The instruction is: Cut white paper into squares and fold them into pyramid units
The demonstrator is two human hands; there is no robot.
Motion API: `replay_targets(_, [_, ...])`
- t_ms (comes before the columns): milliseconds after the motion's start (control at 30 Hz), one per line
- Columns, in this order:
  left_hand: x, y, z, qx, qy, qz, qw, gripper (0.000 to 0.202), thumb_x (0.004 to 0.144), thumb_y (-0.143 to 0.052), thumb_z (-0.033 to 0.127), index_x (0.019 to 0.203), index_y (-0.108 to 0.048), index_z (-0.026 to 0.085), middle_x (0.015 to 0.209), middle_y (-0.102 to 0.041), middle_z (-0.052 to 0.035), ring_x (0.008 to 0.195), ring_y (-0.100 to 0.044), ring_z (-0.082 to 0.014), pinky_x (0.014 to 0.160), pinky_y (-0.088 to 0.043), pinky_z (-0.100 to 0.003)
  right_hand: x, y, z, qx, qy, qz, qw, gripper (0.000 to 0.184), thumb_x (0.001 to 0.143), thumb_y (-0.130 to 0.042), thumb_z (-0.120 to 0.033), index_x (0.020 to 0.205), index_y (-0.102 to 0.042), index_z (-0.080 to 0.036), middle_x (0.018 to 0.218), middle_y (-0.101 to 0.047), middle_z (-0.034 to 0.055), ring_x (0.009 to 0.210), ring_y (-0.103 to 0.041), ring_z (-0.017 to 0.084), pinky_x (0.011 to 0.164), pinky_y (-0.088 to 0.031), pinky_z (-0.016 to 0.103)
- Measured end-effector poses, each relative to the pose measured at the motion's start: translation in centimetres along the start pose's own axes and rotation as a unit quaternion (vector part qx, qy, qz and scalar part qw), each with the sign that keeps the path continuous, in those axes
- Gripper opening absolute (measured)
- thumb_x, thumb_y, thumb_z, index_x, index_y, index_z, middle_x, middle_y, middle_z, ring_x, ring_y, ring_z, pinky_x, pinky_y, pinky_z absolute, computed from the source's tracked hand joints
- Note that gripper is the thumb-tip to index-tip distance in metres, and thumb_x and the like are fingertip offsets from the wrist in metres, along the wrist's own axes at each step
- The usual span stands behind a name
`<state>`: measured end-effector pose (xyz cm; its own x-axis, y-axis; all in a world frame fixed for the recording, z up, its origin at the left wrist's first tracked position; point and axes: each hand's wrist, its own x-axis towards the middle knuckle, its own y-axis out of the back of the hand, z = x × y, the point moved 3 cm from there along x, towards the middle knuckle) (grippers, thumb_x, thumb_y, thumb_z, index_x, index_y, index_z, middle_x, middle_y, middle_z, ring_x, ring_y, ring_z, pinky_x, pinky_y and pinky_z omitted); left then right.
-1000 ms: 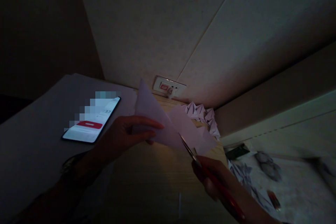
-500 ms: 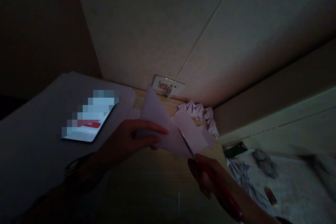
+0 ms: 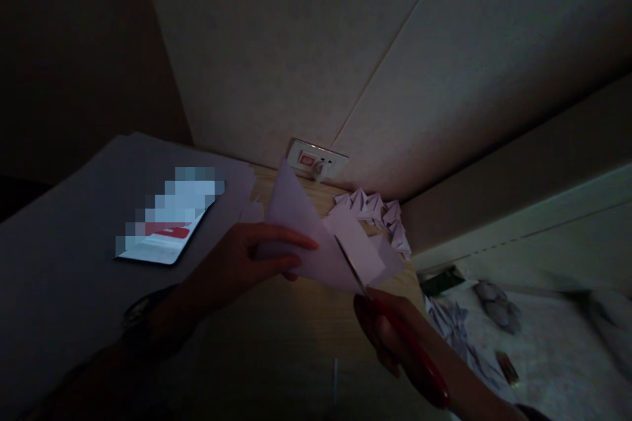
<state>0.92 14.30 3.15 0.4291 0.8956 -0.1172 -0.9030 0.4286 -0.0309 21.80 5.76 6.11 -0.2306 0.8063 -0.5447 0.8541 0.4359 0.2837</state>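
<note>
Left hand [image 3: 237, 263] pinching a pale paper sheet [image 3: 301, 237] between thumb and fingers, raised above the middle of the wooden tabletop [image 3: 296, 342]. Right hand [image 3: 390, 335] closed round red-handled scissors [image 3: 355, 276], blades entered at the sheet's lower edge; cut seemingly partway, sheet not yet severed. Heap of folded paper pieces [image 3: 380, 214] at the far right corner, beside a wall socket [image 3: 318, 161]. Lit phone [image 3: 168, 230] at the left.

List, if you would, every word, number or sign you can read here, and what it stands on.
Nothing is legible.
Lit phone screen: blurred; its red bar's wording is too small.
White wall socket plate: no readable marking.
Pale folded paper in the left hand, red-handled scissors in the right hand: no print visible.
</note>
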Motion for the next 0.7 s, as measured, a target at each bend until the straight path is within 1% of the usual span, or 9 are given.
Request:
replay_targets(133, [0.1, 0.0, -0.1, 0.008, 0.001, 0.002, 1.000, 0.018, 0.071, -0.073, 0.023, 0.088, -0.078, 0.026, 0.099, -0.077, 0.0003, 0.058, -0.070, -0.0118, 0.058, -0.058, -0.020, 0.1, 0.0, 0.1, 0.004, -0.013, 0.004, 1.000, 0.068, 0.064, -0.045, -0.088, 0.071, -0.044, -0.020, 0.055, -0.035, -0.0076, 0.042, -0.032, 0.005, 0.037, -0.025, 0.018])
replay_targets(267, [0.0, -0.1, 0.0, 0.003, 0.005, -0.002, 1.000, 0.018, 0.072, -0.073, 0.023, 0.088, -0.078, 0.025, 0.095, -0.078, 0.0004, 0.058, -0.070, -0.0115, 0.059, -0.058, -0.020, 0.0, 0.0, 0.4, 0.007, 0.003, -0.002, 1.000, 0.066, 0.066, -0.045, -0.086, 0.071, -0.044, -0.020, 0.058, -0.036, -0.0071, 0.043, -0.030, 0.005, 0.037, -0.024, 0.018])
replay_targets(333, [0.0, -0.3, 0.1, -0.003, 0.009, -0.016, 1.000, 0.017, 0.072, -0.072, 0.021, 0.087, -0.078, 0.025, 0.092, -0.078, 0.0006, 0.059, -0.070, -0.0122, 0.060, -0.058, -0.020, -0.2, 0.1, 0.8, -0.006, 0.020, 0.021, 1.000, 0.066, 0.066, -0.045, -0.086, 0.074, -0.048, -0.020, 0.060, -0.038, -0.0058, 0.045, -0.032, 0.007, 0.039, -0.026, 0.020])
replay_targets(367, [-0.1, -0.4, 0.1, -0.008, 0.012, -0.023, 1.000, 0.017, 0.072, -0.071, 0.020, 0.087, -0.078, 0.025, 0.091, -0.078, 0.0009, 0.061, -0.070, -0.0124, 0.061, -0.058, -0.020, -0.3, 0.3, 1.1, -0.014, 0.026, 0.043, 0.999, 0.066, 0.066, -0.046, -0.085, 0.077, -0.051, -0.020, 0.062, -0.041, -0.0046, 0.046, -0.035, 0.008, 0.040, -0.028, 0.022])
replay_targets(400, [-0.1, -0.5, 0.2, -0.015, 0.015, -0.029, 0.999, 0.017, 0.072, -0.071, 0.018, 0.086, -0.078, 0.025, 0.090, -0.078, 0.0013, 0.061, -0.071, -0.0124, 0.061, -0.058, -0.020, -0.3, 0.4, 1.3, -0.019, 0.025, 0.066, 0.997, 0.066, 0.068, -0.046, -0.084, 0.083, -0.054, -0.020, 0.065, -0.044, -0.0031, 0.049, -0.037, 0.009, 0.041, -0.031, 0.023])
replay_targets(467, [-0.2, -0.7, 0.3, -0.029, 0.021, -0.036, 0.999, 0.018, 0.071, -0.071, 0.017, 0.085, -0.078, 0.025, 0.090, -0.078, 0.0024, 0.061, -0.071, -0.0118, 0.061, -0.058, -0.019, -0.4, 0.3, 1.7, -0.010, 0.014, 0.079, 0.997, 0.068, 0.067, -0.046, -0.084, 0.087, -0.056, -0.020, 0.071, -0.048, -0.0007, 0.051, -0.040, 0.010, 0.043, -0.034, 0.024])
replay_targets(533, [-0.3, -0.8, 0.4, -0.033, 0.022, -0.038, 0.998, 0.018, 0.071, -0.071, 0.016, 0.085, -0.078, 0.026, 0.090, -0.078, 0.0033, 0.061, -0.070, -0.0113, 0.061, -0.057, -0.019, -0.3, 0.1, 1.8, 0.013, -0.001, 0.071, 0.997, 0.070, 0.064, -0.047, -0.086, 0.083, -0.055, -0.020, 0.072, -0.047, -0.0010, 0.050, -0.039, 0.009, 0.044, -0.034, 0.024])
replay_targets(633, [-0.2, -0.8, 0.4, -0.030, 0.023, -0.037, 0.999, 0.018, 0.071, -0.071, 0.016, 0.084, -0.078, 0.026, 0.090, -0.078, 0.0034, 0.062, -0.071, -0.0121, 0.061, -0.058, -0.019, 0.0, -0.1, 1.5, 0.041, -0.012, 0.051, 0.998, 0.070, 0.058, -0.048, -0.089, 0.075, -0.051, -0.020, 0.062, -0.042, -0.0050, 0.046, -0.035, 0.008, 0.042, -0.030, 0.023])
replay_targets(700, [-0.2, -0.9, 0.4, -0.036, 0.024, -0.035, 0.998, 0.018, 0.072, -0.071, 0.016, 0.084, -0.078, 0.026, 0.090, -0.078, 0.0038, 0.062, -0.071, -0.0119, 0.061, -0.058, -0.019, 0.2, -0.3, 1.4, 0.048, -0.009, 0.037, 0.998, 0.071, 0.057, -0.047, -0.090, 0.073, -0.050, -0.021, 0.058, -0.040, -0.0062, 0.044, -0.034, 0.007, 0.041, -0.029, 0.022])
